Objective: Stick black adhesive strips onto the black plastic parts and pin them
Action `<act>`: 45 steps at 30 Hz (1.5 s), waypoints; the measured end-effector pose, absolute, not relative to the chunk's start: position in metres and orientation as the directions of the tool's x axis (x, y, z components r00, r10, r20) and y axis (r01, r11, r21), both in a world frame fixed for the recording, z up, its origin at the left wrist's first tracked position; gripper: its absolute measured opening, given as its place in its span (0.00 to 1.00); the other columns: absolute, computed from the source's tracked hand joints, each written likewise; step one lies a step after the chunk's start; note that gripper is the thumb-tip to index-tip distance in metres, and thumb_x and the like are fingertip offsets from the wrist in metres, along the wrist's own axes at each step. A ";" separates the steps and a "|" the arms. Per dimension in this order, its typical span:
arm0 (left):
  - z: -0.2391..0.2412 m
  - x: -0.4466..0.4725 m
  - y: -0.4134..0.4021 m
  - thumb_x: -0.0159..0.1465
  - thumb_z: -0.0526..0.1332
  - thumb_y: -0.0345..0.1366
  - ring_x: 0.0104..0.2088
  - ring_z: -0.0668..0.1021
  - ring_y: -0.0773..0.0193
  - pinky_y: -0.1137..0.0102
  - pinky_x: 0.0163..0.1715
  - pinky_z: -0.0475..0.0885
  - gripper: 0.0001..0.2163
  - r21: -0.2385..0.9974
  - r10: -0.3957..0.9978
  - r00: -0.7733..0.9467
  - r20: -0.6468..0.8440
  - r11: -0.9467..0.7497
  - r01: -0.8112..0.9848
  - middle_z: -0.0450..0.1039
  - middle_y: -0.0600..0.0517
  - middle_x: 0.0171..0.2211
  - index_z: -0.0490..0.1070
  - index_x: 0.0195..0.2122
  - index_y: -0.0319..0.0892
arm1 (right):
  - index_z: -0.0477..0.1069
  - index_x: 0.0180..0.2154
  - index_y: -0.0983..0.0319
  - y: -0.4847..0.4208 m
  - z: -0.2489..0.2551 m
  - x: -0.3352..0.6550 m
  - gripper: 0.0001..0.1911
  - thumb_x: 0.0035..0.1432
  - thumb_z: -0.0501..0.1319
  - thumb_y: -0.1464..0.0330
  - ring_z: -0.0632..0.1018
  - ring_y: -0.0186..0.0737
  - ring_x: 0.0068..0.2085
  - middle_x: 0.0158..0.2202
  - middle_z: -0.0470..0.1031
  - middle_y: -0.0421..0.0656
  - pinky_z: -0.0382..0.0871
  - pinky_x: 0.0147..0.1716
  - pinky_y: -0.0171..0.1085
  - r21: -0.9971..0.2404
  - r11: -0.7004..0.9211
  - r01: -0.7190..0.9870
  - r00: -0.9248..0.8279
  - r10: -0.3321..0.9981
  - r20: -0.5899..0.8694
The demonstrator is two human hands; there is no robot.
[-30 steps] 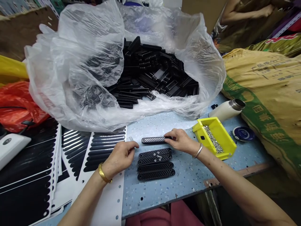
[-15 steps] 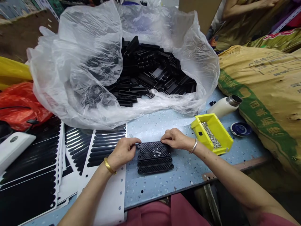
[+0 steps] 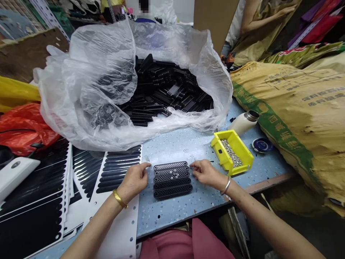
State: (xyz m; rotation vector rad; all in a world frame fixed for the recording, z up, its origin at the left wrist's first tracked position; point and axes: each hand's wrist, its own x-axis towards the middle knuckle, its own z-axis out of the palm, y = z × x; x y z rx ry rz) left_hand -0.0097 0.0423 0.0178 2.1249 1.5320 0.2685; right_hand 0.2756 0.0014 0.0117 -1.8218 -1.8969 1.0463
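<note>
Several black plastic strips with a lattice pattern (image 3: 172, 191) lie side by side in a row on the table. Small shiny metal nuts (image 3: 174, 174) rest loose on the middle strips. Just left of the row is my left hand (image 3: 134, 181), its index finger stretched out and the other fingers curled, holding nothing I can see. My right hand (image 3: 206, 175) hovers by the row's right end, fingers loosely bent and apart from the strips, with nothing visible in it. To its right stands a yellow bin (image 3: 244, 163) of similar small metal pieces.
A large clear plastic bag (image 3: 88, 90) full of black parts (image 3: 161, 82) fills the back. Printed black-and-white sheets (image 3: 29, 219) lie left. A white bottle (image 3: 242, 124), its blue lid (image 3: 262, 145) and a yellow woven sack (image 3: 296, 104) are right. Behind it shows another person's arm (image 3: 266, 18).
Both hands have come away from the ends of the top strip, the left moving left and the right moving right and lower. The strips now lie untouched. My view has shifted slightly.
</note>
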 end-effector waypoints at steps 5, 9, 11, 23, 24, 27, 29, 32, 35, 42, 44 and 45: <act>0.009 0.000 0.028 0.56 0.52 0.27 0.22 0.75 0.60 0.70 0.27 0.65 0.18 0.449 0.941 0.332 -0.067 -0.269 0.852 0.71 0.52 0.17 0.77 0.43 0.37 | 0.75 0.29 0.65 -0.006 0.009 0.258 0.11 0.51 0.54 0.78 0.74 0.37 0.27 0.24 0.75 0.44 0.60 0.27 0.33 -0.559 0.033 0.828 -0.133 0.981 -0.139; 0.006 0.007 0.020 0.56 0.52 0.26 0.26 0.77 0.57 0.69 0.28 0.65 0.16 0.393 0.945 0.328 -0.022 -0.293 0.872 0.75 0.49 0.21 0.77 0.41 0.38 | 0.73 0.28 0.65 -0.009 0.012 0.252 0.11 0.51 0.54 0.79 0.75 0.39 0.30 0.26 0.76 0.46 0.60 0.29 0.32 -0.483 0.064 0.873 -0.138 0.983 -0.119; 0.005 0.010 0.017 0.56 0.52 0.26 0.28 0.78 0.56 0.69 0.29 0.66 0.16 0.382 0.950 0.311 -0.020 -0.280 0.881 0.77 0.47 0.24 0.76 0.41 0.38 | 0.74 0.29 0.65 -0.012 0.012 0.251 0.11 0.52 0.54 0.79 0.76 0.40 0.31 0.28 0.76 0.47 0.61 0.30 0.32 -0.448 0.066 0.891 -0.129 0.985 -0.112; 0.048 -0.003 0.029 0.48 0.65 0.39 0.27 0.80 0.56 0.72 0.18 0.69 0.11 0.954 0.957 0.117 -0.266 0.243 0.178 0.76 0.48 0.22 0.72 0.29 0.37 | 0.81 0.35 0.60 0.004 0.038 0.238 0.08 0.56 0.61 0.70 0.79 0.38 0.34 0.32 0.81 0.43 0.66 0.35 0.33 -0.494 0.209 0.844 -0.256 0.966 -0.029; 0.051 0.000 0.031 0.47 0.66 0.38 0.24 0.79 0.59 0.73 0.16 0.67 0.10 0.957 0.954 0.143 -0.265 0.242 0.161 0.75 0.48 0.21 0.73 0.27 0.37 | 0.81 0.36 0.59 0.008 0.039 0.234 0.09 0.57 0.61 0.70 0.79 0.38 0.35 0.33 0.81 0.43 0.66 0.36 0.32 -0.491 0.243 0.837 -0.304 0.952 -0.046; 0.046 0.010 0.038 0.47 0.65 0.36 0.16 0.71 0.68 0.76 0.14 0.59 0.07 0.958 0.946 0.203 -0.255 0.218 0.187 0.71 0.52 0.16 0.74 0.23 0.37 | 0.81 0.36 0.59 0.014 0.042 0.223 0.09 0.58 0.60 0.68 0.79 0.39 0.35 0.33 0.82 0.43 0.65 0.35 0.33 -0.418 0.291 0.861 -0.366 0.924 -0.110; 0.037 0.015 0.042 0.47 0.64 0.36 0.16 0.69 0.69 0.75 0.16 0.60 0.07 0.960 0.950 0.227 -0.213 0.160 0.231 0.71 0.53 0.15 0.75 0.22 0.37 | 0.81 0.34 0.59 0.016 0.043 0.219 0.10 0.58 0.60 0.68 0.79 0.40 0.35 0.33 0.82 0.44 0.65 0.34 0.34 -0.368 0.308 0.877 -0.383 0.912 -0.149; 0.023 0.019 0.047 0.48 0.63 0.36 0.22 0.73 0.66 0.72 0.24 0.65 0.06 0.930 0.955 0.268 -0.126 0.020 0.368 0.76 0.52 0.19 0.78 0.22 0.39 | 0.80 0.34 0.60 0.018 0.041 0.218 0.10 0.59 0.59 0.69 0.79 0.41 0.35 0.34 0.82 0.45 0.63 0.33 0.34 -0.332 0.307 0.892 -0.373 0.915 -0.155; 0.016 0.019 0.048 0.50 0.62 0.36 0.26 0.77 0.61 0.70 0.29 0.68 0.08 0.876 0.950 0.286 -0.121 -0.033 0.481 0.79 0.51 0.23 0.80 0.24 0.41 | 0.80 0.34 0.61 0.019 0.037 0.221 0.11 0.59 0.58 0.70 0.79 0.40 0.35 0.33 0.81 0.46 0.63 0.33 0.34 -0.338 0.273 0.901 -0.335 0.932 -0.140; 0.015 0.013 0.046 0.54 0.59 0.37 0.30 0.79 0.60 0.69 0.32 0.70 0.11 0.895 0.938 0.329 -0.105 -0.056 0.443 0.81 0.49 0.28 0.81 0.29 0.40 | 0.80 0.37 0.63 0.019 0.039 0.229 0.10 0.56 0.60 0.72 0.78 0.38 0.31 0.31 0.81 0.44 0.64 0.31 0.33 -0.507 0.193 0.840 -0.287 0.951 -0.113; 0.014 0.011 0.046 0.54 0.59 0.37 0.27 0.77 0.61 0.70 0.29 0.70 0.12 0.885 0.946 0.307 -0.100 -0.057 0.463 0.79 0.49 0.25 0.81 0.32 0.39 | 0.80 0.38 0.61 0.018 0.040 0.227 0.10 0.55 0.62 0.71 0.78 0.38 0.31 0.31 0.81 0.43 0.64 0.31 0.33 -0.523 0.203 0.828 -0.311 0.942 -0.127; 0.013 0.010 0.046 0.54 0.59 0.37 0.25 0.76 0.63 0.71 0.27 0.69 0.13 0.878 0.952 0.289 -0.099 -0.053 0.477 0.78 0.50 0.23 0.80 0.33 0.39 | 0.80 0.38 0.61 0.018 0.040 0.226 0.10 0.55 0.62 0.71 0.78 0.38 0.31 0.31 0.82 0.43 0.65 0.31 0.33 -0.514 0.218 0.829 -0.328 0.935 -0.133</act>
